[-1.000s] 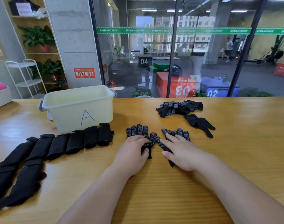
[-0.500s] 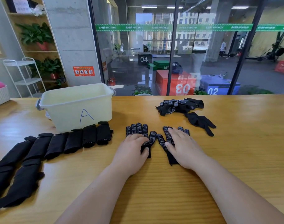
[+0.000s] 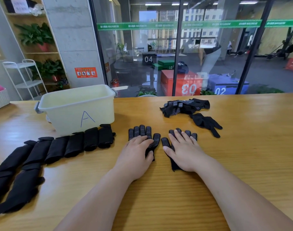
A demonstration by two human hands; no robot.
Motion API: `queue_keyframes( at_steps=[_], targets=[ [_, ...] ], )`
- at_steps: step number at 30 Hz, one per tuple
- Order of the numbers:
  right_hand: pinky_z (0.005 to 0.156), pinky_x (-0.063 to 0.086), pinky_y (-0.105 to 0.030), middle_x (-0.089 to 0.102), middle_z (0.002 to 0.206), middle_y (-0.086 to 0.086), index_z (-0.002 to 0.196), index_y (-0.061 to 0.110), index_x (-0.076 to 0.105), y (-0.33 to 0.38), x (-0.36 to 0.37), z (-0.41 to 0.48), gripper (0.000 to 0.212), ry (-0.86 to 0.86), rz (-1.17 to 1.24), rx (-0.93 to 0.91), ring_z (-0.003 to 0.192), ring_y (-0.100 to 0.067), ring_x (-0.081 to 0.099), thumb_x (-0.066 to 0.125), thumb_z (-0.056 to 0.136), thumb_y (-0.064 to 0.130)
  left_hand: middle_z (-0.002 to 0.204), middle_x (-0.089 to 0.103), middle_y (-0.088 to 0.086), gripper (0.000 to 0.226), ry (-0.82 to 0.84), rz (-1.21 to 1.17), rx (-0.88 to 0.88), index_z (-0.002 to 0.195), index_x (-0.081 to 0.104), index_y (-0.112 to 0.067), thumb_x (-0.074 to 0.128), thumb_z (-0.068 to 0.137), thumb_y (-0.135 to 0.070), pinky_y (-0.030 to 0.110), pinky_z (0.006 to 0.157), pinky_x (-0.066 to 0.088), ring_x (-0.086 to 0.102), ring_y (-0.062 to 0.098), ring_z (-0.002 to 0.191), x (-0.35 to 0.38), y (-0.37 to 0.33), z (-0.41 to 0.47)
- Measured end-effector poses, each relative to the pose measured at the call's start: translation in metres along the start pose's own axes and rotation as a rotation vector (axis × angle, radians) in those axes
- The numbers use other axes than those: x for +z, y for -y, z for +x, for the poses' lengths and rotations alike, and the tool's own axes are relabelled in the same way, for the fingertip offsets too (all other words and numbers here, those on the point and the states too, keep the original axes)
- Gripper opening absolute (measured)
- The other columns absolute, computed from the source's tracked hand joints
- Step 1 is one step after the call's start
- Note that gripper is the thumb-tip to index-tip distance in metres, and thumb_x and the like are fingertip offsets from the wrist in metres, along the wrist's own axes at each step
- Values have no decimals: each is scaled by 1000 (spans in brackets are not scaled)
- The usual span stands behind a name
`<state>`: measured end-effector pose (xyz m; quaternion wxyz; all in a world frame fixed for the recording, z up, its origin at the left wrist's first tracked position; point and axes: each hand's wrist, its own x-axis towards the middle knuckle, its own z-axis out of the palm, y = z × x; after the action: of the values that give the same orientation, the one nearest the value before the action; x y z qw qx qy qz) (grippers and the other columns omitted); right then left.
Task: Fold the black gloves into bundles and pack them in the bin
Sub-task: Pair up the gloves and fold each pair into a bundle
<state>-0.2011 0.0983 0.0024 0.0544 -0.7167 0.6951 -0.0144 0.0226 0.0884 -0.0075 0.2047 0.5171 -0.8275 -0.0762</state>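
Observation:
Two black dotted gloves lie flat side by side on the wooden table, palms up. My left hand (image 3: 135,153) presses flat on the left glove (image 3: 143,132). My right hand (image 3: 184,150) lies flat over the right glove (image 3: 165,141), fingers over its fingers. The cream bin marked "A" (image 3: 79,110) stands at the back left. A row of folded black bundles (image 3: 79,145) runs along the bin's front and down toward the left edge. A loose pile of gloves (image 3: 184,106) and a single glove (image 3: 205,123) lie at the back right.
The table (image 3: 242,147) ends at a glass wall behind. A white shelf rack (image 3: 24,77) and potted plants stand at the far left. Bare wood spreads to the right and in front of my arms.
My right hand has slid the right glove away from the left one and now lies flat on top of it. The left hand stays pressed on its glove.

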Motion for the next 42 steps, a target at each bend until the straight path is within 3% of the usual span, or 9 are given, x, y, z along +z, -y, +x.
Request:
queue_keyframes(
  at_steps=[5,10,13,15,21,29,37,40,42],
  targets=[
    [133,-3,-49,-17,177,4,170,35,-5,-3,-5,6,79,65,1,-31,163,-22,-15,13,104,75,164,43,-12,49,10,78,-12,155,51,-34,45,107,-44,41,126,29,32,14,154,-3,-3,-2],
    [133,-1,-48,-13,177,6,171,29,3,3,-6,-4,75,-44,42,-21,163,-19,-14,13,107,68,141,62,-11,40,-191,98,-21,138,65,-31,44,107,-43,37,116,38,49,15,136,-8,-4,-5],
    [133,0,-49,-14,177,1,171,27,-1,6,-2,3,78,-21,7,38,164,-23,-13,13,107,69,173,29,-4,60,-7,79,-68,165,36,-29,33,111,-54,44,132,15,17,20,162,-4,-1,8],
    [133,-1,-50,-16,177,0,170,28,-5,6,2,10,80,22,11,62,164,-24,-14,10,105,72,179,2,-2,74,181,152,-100,171,12,-28,21,109,-66,46,134,3,-6,19,165,1,2,14],
    [133,-1,-50,-16,177,0,170,30,-5,6,0,19,80,35,2,35,164,-24,-14,9,104,73,178,-15,0,81,310,251,-131,171,-6,-27,11,105,-72,49,133,-3,-17,23,163,1,0,16],
    [133,-3,-46,-12,177,9,170,33,4,14,-9,-16,72,-38,74,-55,163,-14,-15,9,107,67,179,1,-8,61,91,169,-12,170,12,-37,19,112,-55,44,134,-3,-11,15,164,-9,2,-6],
    [133,-4,-46,-15,176,14,169,37,-1,25,5,-29,69,29,39,-120,162,-12,-17,12,108,66,178,-10,-9,63,287,192,23,170,2,-41,19,112,-57,46,133,-6,-17,17,163,-4,3,-8],
    [133,-2,-43,-9,176,17,169,40,8,20,3,-29,65,-32,174,-167,162,-7,-14,14,109,65,179,2,-11,60,214,96,34,169,15,-41,23,112,-57,44,133,-3,-10,14,164,-7,5,-10],
    [133,9,-41,9,175,19,166,41,27,13,-2,-34,60,-146,301,-188,162,-5,-1,21,110,61,175,23,-13,55,100,-10,38,165,34,-40,33,112,-54,45,133,12,7,14,163,-16,9,-14]
  ],
)
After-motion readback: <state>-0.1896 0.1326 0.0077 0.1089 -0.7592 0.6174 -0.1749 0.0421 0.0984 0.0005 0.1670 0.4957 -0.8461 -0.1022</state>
